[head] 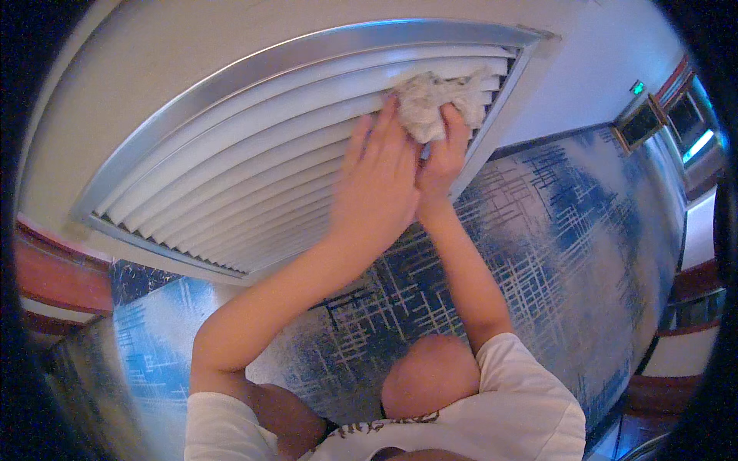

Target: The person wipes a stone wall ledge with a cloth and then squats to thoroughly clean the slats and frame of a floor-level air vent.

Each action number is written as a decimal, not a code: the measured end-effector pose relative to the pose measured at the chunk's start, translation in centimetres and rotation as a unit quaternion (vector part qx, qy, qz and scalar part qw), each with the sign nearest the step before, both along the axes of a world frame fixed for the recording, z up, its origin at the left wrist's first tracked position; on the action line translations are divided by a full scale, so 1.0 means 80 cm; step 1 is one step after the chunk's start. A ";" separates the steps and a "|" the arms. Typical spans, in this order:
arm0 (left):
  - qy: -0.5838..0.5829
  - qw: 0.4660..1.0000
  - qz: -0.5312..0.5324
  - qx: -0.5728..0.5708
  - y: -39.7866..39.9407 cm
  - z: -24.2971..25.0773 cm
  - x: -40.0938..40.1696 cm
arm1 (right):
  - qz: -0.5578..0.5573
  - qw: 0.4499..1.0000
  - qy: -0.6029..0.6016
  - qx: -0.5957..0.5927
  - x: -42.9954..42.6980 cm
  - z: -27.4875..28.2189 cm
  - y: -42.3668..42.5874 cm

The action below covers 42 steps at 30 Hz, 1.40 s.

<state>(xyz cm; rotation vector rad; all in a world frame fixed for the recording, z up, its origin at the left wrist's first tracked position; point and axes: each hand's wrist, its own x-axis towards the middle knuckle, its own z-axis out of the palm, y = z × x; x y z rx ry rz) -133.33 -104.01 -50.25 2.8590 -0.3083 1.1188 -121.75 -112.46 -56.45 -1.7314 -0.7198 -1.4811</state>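
A crumpled, pale cloth (424,109) is pressed against the slats near the right end of a white louvred vent grille (253,127). My right hand (447,150) grips its lower part, with a finger lying over the fabric. Just to the left, my left hand (377,178) is raised against the slats with its fingers spread. One of its fingertips reaches the cloth's left edge; whether it grips any fabric is not visible. The two hands touch at the wrists, and the left one is slightly blurred. A shiny metal frame (323,43) borders the slats.
Below me spreads a blue and grey patterned carpet (519,230). A pale wall (588,75) runs off to the right, towards a green lit sign (637,87) and a framed panel (640,124). Red-brown wood trim (63,276) shows at the left.
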 end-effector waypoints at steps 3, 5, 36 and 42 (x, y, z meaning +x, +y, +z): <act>0.027 0.999 0.042 0.010 0.047 -0.006 -0.043 | 0.044 0.999 -0.016 -0.004 -0.038 0.003 0.046; 0.061 0.995 0.078 0.035 0.100 -0.009 -0.084 | 0.079 0.996 0.010 -0.036 -0.081 0.009 0.088; -0.160 0.968 0.157 -0.109 0.279 -0.049 -0.284 | 0.268 0.955 -0.068 -0.110 -0.262 0.058 0.297; -0.135 0.977 0.129 -0.107 0.265 -0.043 -0.262 | 0.250 0.963 -0.059 -0.083 -0.239 0.052 0.280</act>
